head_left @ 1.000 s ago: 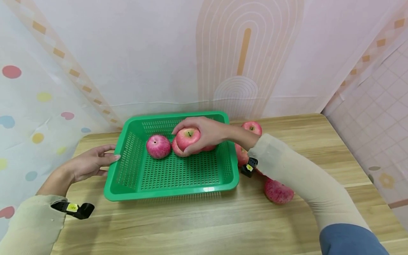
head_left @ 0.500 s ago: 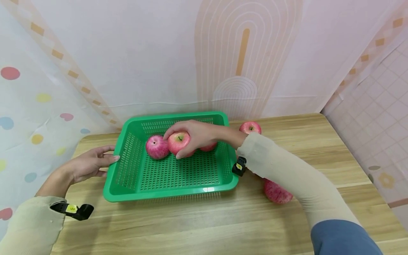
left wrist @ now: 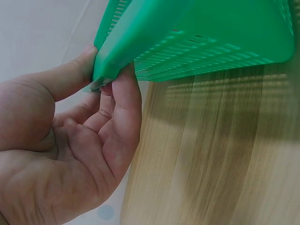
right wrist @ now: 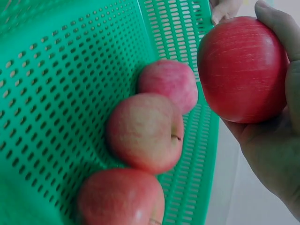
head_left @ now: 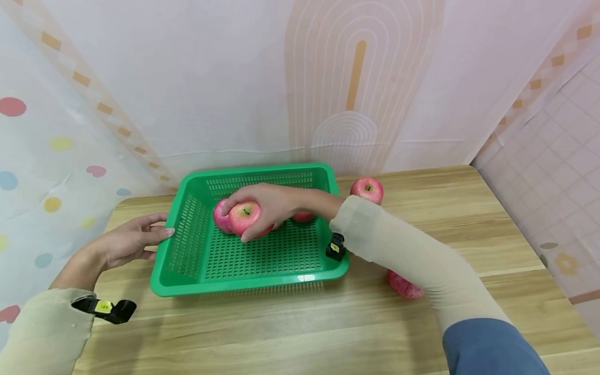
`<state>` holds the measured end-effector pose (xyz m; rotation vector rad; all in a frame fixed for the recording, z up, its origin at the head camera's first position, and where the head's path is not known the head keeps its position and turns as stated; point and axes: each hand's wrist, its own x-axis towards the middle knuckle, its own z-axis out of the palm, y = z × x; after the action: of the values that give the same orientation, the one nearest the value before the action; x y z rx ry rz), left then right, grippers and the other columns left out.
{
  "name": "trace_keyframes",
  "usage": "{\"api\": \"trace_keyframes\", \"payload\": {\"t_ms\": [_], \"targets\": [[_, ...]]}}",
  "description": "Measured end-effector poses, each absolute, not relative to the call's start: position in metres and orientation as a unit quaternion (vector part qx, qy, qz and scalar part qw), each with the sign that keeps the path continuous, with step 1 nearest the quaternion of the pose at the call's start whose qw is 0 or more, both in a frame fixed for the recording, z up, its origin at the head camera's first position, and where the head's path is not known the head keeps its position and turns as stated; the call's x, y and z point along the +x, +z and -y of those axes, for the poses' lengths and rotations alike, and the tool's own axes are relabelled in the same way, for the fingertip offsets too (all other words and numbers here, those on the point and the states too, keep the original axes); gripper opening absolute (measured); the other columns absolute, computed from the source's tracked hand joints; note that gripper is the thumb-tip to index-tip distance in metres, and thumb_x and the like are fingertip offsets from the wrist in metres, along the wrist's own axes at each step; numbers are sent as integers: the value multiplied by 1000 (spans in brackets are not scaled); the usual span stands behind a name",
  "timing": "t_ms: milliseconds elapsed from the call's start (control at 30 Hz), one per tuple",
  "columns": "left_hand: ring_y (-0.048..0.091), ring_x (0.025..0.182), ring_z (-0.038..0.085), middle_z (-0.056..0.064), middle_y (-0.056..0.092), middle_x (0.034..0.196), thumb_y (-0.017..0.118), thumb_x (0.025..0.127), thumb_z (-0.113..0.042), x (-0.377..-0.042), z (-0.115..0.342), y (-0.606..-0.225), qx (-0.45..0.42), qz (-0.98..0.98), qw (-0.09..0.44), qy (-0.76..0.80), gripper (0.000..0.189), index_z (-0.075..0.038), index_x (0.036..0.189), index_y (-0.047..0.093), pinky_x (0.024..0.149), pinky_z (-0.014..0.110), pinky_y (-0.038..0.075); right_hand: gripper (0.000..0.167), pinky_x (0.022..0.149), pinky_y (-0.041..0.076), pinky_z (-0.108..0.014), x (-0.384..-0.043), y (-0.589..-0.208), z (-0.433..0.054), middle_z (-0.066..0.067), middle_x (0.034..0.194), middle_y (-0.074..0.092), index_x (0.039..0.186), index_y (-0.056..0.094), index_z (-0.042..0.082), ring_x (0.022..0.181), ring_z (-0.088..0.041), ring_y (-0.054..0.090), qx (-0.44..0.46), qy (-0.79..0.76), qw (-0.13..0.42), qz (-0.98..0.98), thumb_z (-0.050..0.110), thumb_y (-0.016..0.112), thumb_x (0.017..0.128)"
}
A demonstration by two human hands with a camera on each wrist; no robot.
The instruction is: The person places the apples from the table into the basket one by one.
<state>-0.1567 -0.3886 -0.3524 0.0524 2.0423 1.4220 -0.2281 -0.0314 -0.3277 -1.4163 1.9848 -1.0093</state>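
My right hand [head_left: 267, 205] grips a red apple [head_left: 245, 216] above the inside of a green perforated plastic basket [head_left: 253, 284]. In the head view, the held apple overlaps a darker pink apple [head_left: 221, 216] in the basket's left part. The right wrist view shows three apples lying in a row in the basket, among them a paler middle apple [right wrist: 143, 133] and a nearer apple [right wrist: 119, 199]. At the basket's left end, my left hand [head_left: 128, 239] pinches the rim, thumb [left wrist: 77, 70] on one side and fingers curled beneath.
To the right of the basket an apple [head_left: 367, 190] stands on the wooden table [head_left: 262, 333] near the back, and another apple [head_left: 404, 284] lies partly under my right sleeve [head_left: 403, 245]. A patterned wall covering [head_left: 225, 94] rises directly behind the table.
My right hand has carried the apple leftward and slightly nearer, from above the basket's middle to over the left apple. The left hand keeps its hold on the rim.
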Motion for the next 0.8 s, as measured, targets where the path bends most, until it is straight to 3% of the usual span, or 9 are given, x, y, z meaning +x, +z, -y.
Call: {"api": "trace_keyframes", "payload": {"t_ms": [167,400,567,800], "targets": [[71,100,18,-1,68,114,48,111,-17,-157,389,-353,20,-775,322,544,34,-15,142,37,84,40,60,57,95,47,-19,-223,-335,48,0,129,59,131,64,10,113,-8,53,-551,-349,243,-718,27,88,82],[71,100,18,-2,69,113,48,110,-17,-158,388,-354,22,-771,323,548,27,-20,136,41,84,40,60,59,93,49,-17,-214,-344,63,3,129,57,135,61,11,115,-5,51,-543,-331,284,-717,29,85,85],[71,100,17,-3,70,114,47,111,-16,-158,389,-353,23,-771,325,548,28,-18,138,40,84,39,60,60,96,45,-14,-210,-344,73,9,129,55,138,58,14,116,2,49,-544,-309,295,-722,35,83,87],[71,100,17,-3,70,114,47,111,-17,-158,388,-353,20,-775,325,542,35,-13,143,35,84,39,60,61,95,45,-16,-209,-345,81,11,127,56,137,60,15,114,0,50,-558,-279,299,-722,37,84,85]]}}
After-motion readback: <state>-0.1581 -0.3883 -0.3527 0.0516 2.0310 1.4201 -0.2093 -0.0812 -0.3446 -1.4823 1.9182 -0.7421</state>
